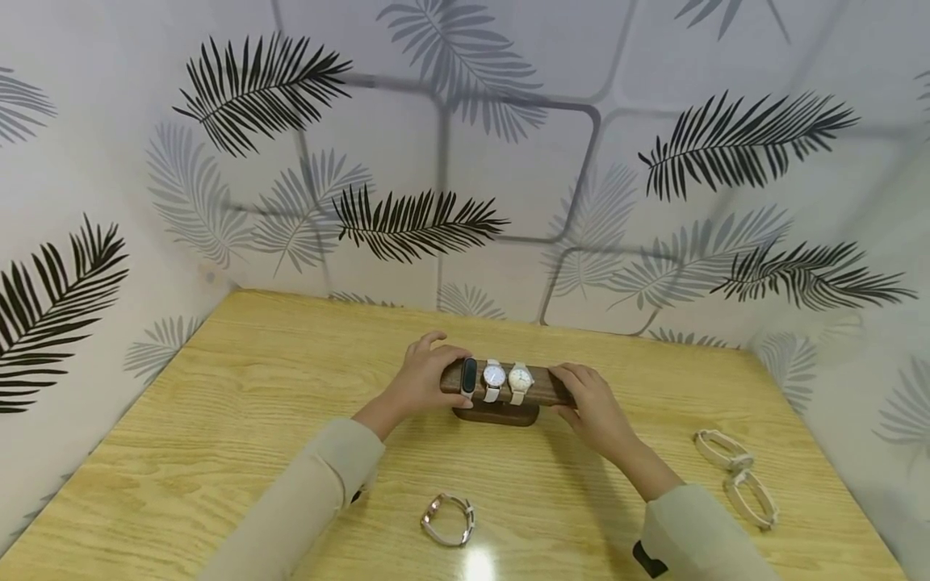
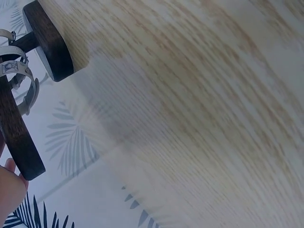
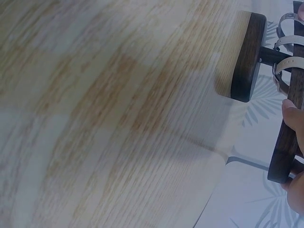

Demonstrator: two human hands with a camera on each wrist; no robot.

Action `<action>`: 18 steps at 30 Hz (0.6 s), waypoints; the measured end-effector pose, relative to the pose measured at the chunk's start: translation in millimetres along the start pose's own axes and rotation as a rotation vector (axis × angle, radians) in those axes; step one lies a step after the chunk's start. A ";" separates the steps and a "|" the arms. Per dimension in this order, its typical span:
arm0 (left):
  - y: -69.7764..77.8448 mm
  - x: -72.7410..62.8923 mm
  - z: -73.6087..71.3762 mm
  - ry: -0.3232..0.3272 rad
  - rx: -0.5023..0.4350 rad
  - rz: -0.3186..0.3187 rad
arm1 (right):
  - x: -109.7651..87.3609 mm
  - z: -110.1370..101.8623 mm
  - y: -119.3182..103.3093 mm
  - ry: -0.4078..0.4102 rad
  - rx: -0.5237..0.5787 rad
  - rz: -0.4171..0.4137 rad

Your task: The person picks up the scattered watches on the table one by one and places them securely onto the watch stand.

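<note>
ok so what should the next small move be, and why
Probably ease the right hand off the watch stand and reach for the loose pair of watches, while the left hand steadies the other end. Both hands grip the watch stand's ends, a bare stretch shows beside the right hand, and the pair lies on that side.

From the head view we cannot read the tiny dials (image 1: 495, 376), and the right hand (image 1: 594, 410) hides one end of the bar (image 1: 545, 387); in the left wrist view the edge cuts off the left hand (image 2: 10, 192)
</note>
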State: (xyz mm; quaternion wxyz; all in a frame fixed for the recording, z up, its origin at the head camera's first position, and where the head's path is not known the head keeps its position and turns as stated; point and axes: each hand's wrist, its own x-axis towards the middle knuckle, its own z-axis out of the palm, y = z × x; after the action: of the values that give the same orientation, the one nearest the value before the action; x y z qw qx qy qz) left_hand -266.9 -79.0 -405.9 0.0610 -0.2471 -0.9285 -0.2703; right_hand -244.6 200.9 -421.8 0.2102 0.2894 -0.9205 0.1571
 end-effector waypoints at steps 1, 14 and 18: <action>-0.6 0.1 0.6 0.000 0.005 0.000 | 0.0 -0.1 -0.5 -0.004 0.000 0.003; -7.6 -6.8 -0.1 -0.006 0.053 0.034 | -1.7 -3.5 -3.9 -0.019 -0.039 0.014; -15.5 -15.3 -4.7 0.027 0.053 0.041 | -5.9 -6.8 -5.3 0.043 -0.033 0.006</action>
State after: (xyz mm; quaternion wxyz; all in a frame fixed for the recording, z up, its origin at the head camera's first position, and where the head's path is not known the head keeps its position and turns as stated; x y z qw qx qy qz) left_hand -261.3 -99.4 -413.0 0.0856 -0.2607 -0.9292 -0.2475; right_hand -235.0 202.3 -417.8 0.2341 0.2798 -0.9191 0.1486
